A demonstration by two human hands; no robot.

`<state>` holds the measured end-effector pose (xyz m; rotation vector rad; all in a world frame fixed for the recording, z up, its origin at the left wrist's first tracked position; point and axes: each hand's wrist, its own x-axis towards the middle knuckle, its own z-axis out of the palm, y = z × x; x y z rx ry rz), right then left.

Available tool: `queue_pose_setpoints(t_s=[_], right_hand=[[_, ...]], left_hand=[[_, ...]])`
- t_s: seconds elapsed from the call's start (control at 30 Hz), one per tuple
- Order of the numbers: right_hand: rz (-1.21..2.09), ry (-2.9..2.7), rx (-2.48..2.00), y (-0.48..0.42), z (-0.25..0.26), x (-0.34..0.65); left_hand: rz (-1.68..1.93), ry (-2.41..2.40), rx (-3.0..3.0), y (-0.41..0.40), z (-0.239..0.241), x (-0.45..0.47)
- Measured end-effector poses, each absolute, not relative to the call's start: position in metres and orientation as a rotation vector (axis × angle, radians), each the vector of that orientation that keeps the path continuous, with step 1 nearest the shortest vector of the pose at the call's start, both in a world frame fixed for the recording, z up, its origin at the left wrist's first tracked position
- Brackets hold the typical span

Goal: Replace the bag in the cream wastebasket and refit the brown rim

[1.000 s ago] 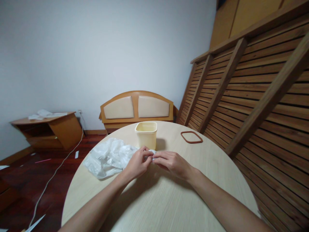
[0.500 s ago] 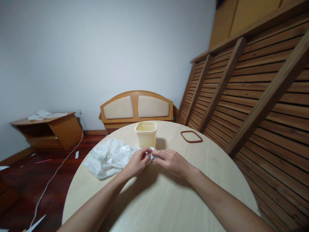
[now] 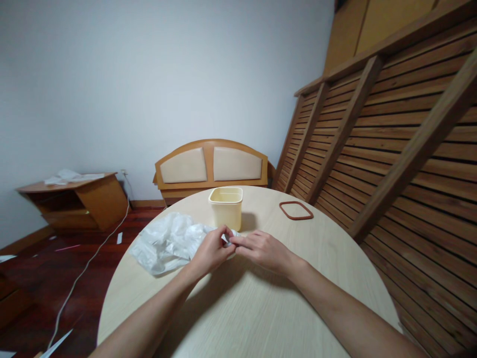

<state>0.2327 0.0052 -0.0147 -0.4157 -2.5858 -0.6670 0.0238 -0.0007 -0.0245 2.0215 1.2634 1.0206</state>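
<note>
A crumpled white plastic bag (image 3: 164, 243) lies on the left part of the round table (image 3: 261, 313), and one end of it runs to my fingers. My left hand (image 3: 213, 248) pinches that end between thumb and fingers. Right against it, my right hand (image 3: 263, 251) is closed on the same end, its fingertips meeting the left ones. The exact grip on the plastic is partly hidden by the fingers. Just behind my hands stands a cream square bin (image 3: 226, 214), upright with its open top facing up.
A brown rounded-square ring frame (image 3: 296, 217) lies flat at the table's back right. A slatted wooden panel (image 3: 372, 149) leans along the right side. Behind the table is a padded headboard (image 3: 208, 141); a low wooden cabinet (image 3: 99, 201) and a white cable (image 3: 80, 273) are at left.
My left fingers have shifted slightly, leaving a rounder gap between thumb and forefinger. My right fingertips have drawn together at the bag's end. The bin, ring frame and most of the bag stay in place.
</note>
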Motion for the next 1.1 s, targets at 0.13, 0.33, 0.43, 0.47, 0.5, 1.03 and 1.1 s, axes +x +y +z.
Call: queue_pose_setpoints(t_s=[0.13, 0.33, 0.43, 0.47, 0.5, 1.03, 1.1], right_hand=[[-0.605, -2.586, -0.433, 0.005, -0.015, 0.232], [-0.469, -2.595, -0.582, 0.006, -0.012, 0.234], [-0.460, -2.608, -0.651, 0.006, -0.008, 0.237], [-0.467, -2.603, -0.659, 0.005, -0.007, 0.238], [-0.475, -2.596, -0.661, 0.005, -0.005, 0.239], [-0.656, -2.616, -0.558, 0.002, -0.004, 0.241], [-0.607, -2.594, -0.583, 0.002, -0.004, 0.241]], left_hand=[[1.123, 1.198, 1.993, 0.000, -0.026, 0.025], [1.115, 1.202, 2.018, 0.001, -0.024, 0.025], [1.088, 1.105, 2.038, 0.000, -0.022, 0.024], [1.103, 1.060, 2.025, 0.000, -0.021, 0.024], [1.132, 1.017, 1.993, 0.001, -0.020, 0.024], [1.215, 0.972, 1.940, 0.000, -0.017, 0.027], [1.184, 1.027, 1.983, -0.003, -0.015, 0.027]])
